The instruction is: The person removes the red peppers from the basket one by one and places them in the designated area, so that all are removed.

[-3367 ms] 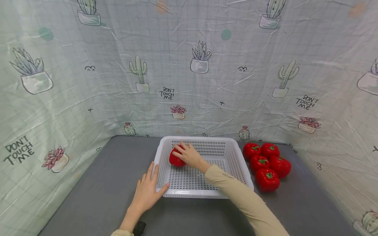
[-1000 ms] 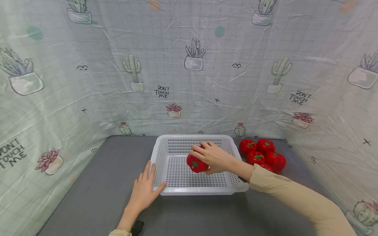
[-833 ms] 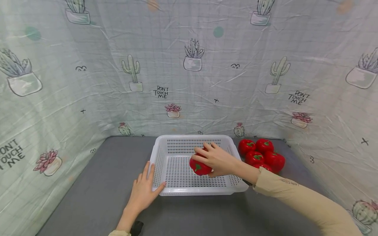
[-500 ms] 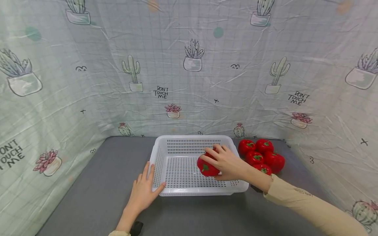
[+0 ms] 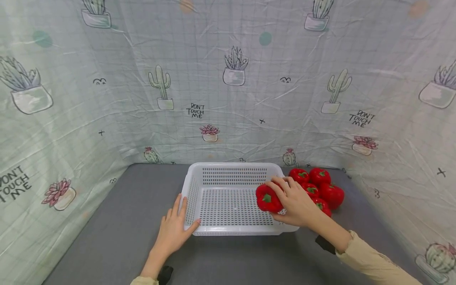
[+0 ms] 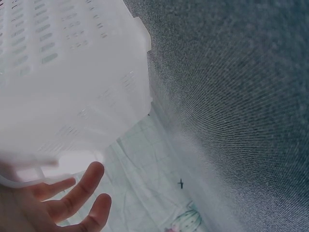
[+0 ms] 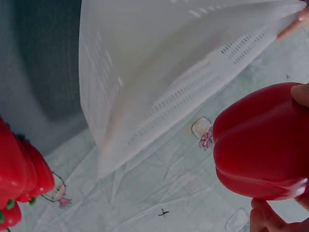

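My right hand (image 5: pixel 295 204) grips a red bell pepper (image 5: pixel 268 198) above the right end of a white perforated plastic basket (image 5: pixel 238 230). The pepper's green stem faces forward. In the right wrist view, fingertips press on both sides of the held pepper (image 7: pixel 263 140), apart from the basket (image 7: pixel 145 82). My left hand (image 5: pixel 173 227) rests with spread fingers on the basket's left front corner, the thumb over the front rim. The left wrist view has its fingers (image 6: pixel 79 195) extended beside the basket wall (image 6: pixel 72 96). Nothing lies inside the visible part of the basket.
Several other red bell peppers (image 5: pixel 331 194) sit clustered on the grey table (image 5: pixel 228 261), just right of the basket. My right hand partly covers some of them. A cactus-print cloth (image 5: pixel 228 99) hangs behind the table and along both sides.
My right hand, first on the pepper at the basket's left inside, has lifted it and carried it right, toward the other peppers. The left hand stays on the basket corner.
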### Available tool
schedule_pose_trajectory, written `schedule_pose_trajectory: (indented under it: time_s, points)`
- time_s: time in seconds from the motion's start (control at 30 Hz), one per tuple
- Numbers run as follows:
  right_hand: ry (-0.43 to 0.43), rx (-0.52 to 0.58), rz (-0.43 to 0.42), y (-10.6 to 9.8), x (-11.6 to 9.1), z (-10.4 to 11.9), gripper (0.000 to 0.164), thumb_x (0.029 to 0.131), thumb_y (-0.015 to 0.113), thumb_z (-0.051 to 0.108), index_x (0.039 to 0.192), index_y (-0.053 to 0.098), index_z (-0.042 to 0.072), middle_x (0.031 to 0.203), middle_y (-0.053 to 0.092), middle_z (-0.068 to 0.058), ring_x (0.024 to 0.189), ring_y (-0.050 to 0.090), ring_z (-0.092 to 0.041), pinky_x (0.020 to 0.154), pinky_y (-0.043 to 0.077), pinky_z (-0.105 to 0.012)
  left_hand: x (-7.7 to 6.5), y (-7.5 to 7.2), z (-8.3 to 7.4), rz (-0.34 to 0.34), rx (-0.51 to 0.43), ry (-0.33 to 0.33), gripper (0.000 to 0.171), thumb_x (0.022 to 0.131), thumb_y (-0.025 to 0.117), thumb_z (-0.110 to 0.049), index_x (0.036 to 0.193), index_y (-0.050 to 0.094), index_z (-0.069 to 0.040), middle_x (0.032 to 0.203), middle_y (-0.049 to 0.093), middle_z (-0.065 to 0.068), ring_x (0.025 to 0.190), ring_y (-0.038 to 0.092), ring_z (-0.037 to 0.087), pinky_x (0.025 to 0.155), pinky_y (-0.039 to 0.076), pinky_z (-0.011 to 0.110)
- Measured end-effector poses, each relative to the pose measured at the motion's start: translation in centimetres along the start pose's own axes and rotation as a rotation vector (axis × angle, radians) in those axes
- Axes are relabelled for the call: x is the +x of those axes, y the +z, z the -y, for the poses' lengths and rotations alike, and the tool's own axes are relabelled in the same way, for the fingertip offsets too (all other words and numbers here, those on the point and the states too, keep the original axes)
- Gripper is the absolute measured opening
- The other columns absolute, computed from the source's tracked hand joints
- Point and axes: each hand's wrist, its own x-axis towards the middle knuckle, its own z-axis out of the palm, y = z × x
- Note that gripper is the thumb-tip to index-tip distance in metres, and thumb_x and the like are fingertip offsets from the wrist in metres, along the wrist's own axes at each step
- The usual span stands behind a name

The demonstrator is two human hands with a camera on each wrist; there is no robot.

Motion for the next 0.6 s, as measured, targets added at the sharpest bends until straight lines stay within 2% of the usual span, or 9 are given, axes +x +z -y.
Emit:
schedule_pose_trajectory:
  time_s: [0.17, 0.4, 0.6]
  points:
    - [0.072, -0.003, -0.082, 0.2, -1.6, -0.3, 0.092, 0.041, 0.084, 0.037, 0.120, 0.048, 0.007, 0.114, 0.051, -0.012, 0.097, 0.046, -0.025, 0.073, 0.050, -0.041, 0.0, 0.0, -0.1, -0.001, 0.009, 0.005, 0.081, 0.078, 0.058, -0.049, 0.137, 0.031, 0.001, 0.144, 0.024, 0.021, 0.104, 0.049, 0.037, 0.073, 0.040, 0.052]
    - [0.287, 0.038, -0.185, 0.8, -3.9, -0.9, 0.092, 0.038, 0.086, 0.024, 0.118, 0.046, 0.005, 0.111, 0.049, -0.018, 0.100, 0.045, -0.030, 0.070, 0.050, -0.048, 0.0, -0.1, -0.1, 0.018, 0.003, -0.007, 0.082, 0.079, 0.054, -0.053, 0.138, 0.030, -0.001, 0.145, 0.024, 0.018, 0.105, 0.048, 0.037, 0.075, 0.039, 0.052]
    - [0.379, 0.067, -0.268, 0.9, -5.8, -2.0, 0.085, 0.042, 0.082, 0.021, 0.115, 0.046, -0.003, 0.111, 0.047, -0.023, 0.100, 0.044, -0.035, 0.072, 0.044, -0.055, 0.0, -0.1, -0.1, 0.009, 0.004, 0.001, 0.081, 0.079, 0.057, -0.049, 0.137, 0.030, 0.000, 0.144, 0.024, 0.020, 0.105, 0.048, 0.037, 0.074, 0.040, 0.052]
